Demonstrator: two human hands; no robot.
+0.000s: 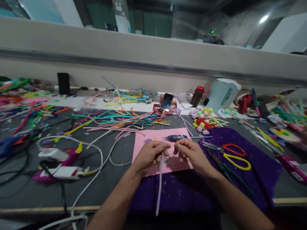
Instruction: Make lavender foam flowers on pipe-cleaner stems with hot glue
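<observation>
My left hand (151,156) is closed in a pinch over a pink sheet (141,143). From its fingers a pale lilac pipe cleaner (159,191) hangs down past the sheet's front edge. To the right, my right hand (192,156) is also pinched, a small gap from the left; whatever its fingertips hold is too small to make out. Just beyond the hands, a blue tool (176,137), perhaps a glue gun, lies on the sheet beside small coloured scraps. Scissors (236,156) with red and yellow handles and dark-green-handled pliers (227,172) rest on a purple cloth (261,166) at right.
Loose pipe cleaners (115,118) spread across the table behind the sheet. Fluffy flowers (202,123), a phone (167,101), a red-capped bottle (198,95) and a pale kettle (222,94) stand or lie farther back. At left are a magenta power strip (69,158) and white cables (100,156).
</observation>
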